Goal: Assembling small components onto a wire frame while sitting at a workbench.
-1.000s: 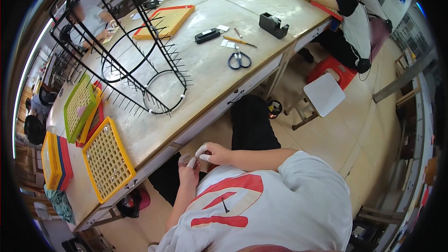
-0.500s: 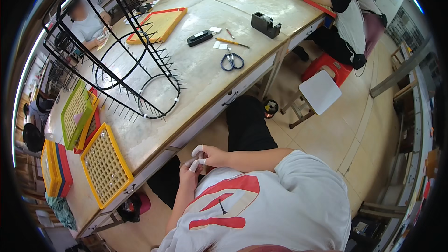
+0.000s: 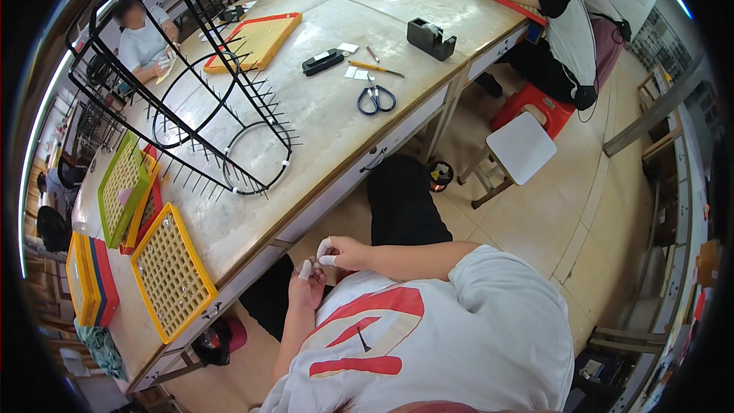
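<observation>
Close together in front of my shirt, below the table edge, are my two hands, with white coverings on some fingertips. My left hand (image 3: 307, 287) has its thumb and fingers pinched upward. Just right of it, my right hand (image 3: 344, 252) bends its fingers toward the left fingertips. Whatever lies between the fingertips is too small to make out. On the table, nearest my left hand, rests a yellow-framed tray (image 3: 174, 274) with a grid of small compartments.
A spiky black wire rack (image 3: 193, 134) stands on the table. Scissors (image 3: 374, 92), a black case (image 3: 323, 62) and a tape dispenser (image 3: 430, 39) lie farther right. Stacked coloured trays (image 3: 97, 279) sit left. A white-topped stool (image 3: 522, 147) stands right; other people sit around the table.
My hands have drawn slightly apart; the left fingers have shifted a little down and left. The whole view has moved slightly.
</observation>
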`<action>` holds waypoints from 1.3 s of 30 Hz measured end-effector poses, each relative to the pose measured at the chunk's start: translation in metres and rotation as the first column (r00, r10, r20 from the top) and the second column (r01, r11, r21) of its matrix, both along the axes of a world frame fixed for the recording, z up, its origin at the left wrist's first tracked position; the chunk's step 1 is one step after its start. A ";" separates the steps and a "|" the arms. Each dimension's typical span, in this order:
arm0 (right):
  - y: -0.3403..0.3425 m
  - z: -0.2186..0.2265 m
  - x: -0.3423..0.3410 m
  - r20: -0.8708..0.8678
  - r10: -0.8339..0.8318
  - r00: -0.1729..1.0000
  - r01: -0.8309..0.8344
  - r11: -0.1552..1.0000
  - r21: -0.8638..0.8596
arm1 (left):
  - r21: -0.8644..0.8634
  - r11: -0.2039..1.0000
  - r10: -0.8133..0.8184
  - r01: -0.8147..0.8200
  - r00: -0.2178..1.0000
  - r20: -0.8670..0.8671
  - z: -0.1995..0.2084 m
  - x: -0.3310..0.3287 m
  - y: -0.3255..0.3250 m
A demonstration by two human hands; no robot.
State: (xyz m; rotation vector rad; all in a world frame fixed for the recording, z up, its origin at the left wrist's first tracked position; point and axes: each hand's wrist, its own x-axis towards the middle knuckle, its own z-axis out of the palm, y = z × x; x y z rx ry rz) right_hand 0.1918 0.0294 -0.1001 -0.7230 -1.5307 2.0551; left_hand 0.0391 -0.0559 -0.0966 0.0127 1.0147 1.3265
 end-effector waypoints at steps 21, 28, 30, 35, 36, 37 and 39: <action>0.002 0.018 0.007 0.210 0.047 0.977 -0.039 0.998 -0.041 | 0.259 0.931 -0.186 0.258 0.944 -0.273 0.023 -0.003 -0.007; 0.002 0.007 0.006 0.163 0.080 0.983 -0.091 0.994 0.066 | 0.340 0.899 -0.149 0.277 0.922 -0.358 0.022 -0.003 -0.005; 0.002 0.014 0.005 0.172 0.121 0.978 -0.133 0.990 0.057 | 0.342 0.865 -0.228 0.367 0.895 -0.383 0.012 -0.015 -0.008; 0.005 0.000 0.006 0.214 0.044 0.976 -0.095 0.968 0.234 | -0.063 0.732 -0.477 0.679 0.443 -0.759 0.040 -0.019 -0.003; 0.005 -0.003 0.005 0.280 0.048 0.959 -0.103 0.977 0.185 | -0.095 0.685 -0.410 0.723 0.274 -0.870 0.038 -0.021 -0.001; 0.006 -0.002 0.005 0.277 0.034 0.960 -0.100 0.969 0.227 | -0.094 0.713 -0.399 0.694 0.292 -0.869 0.036 -0.021 0.000; 0.004 0.003 0.004 0.320 0.040 0.947 -0.108 0.974 0.197 | -0.201 0.654 -0.178 0.729 -0.110 -0.978 0.036 -0.020 0.001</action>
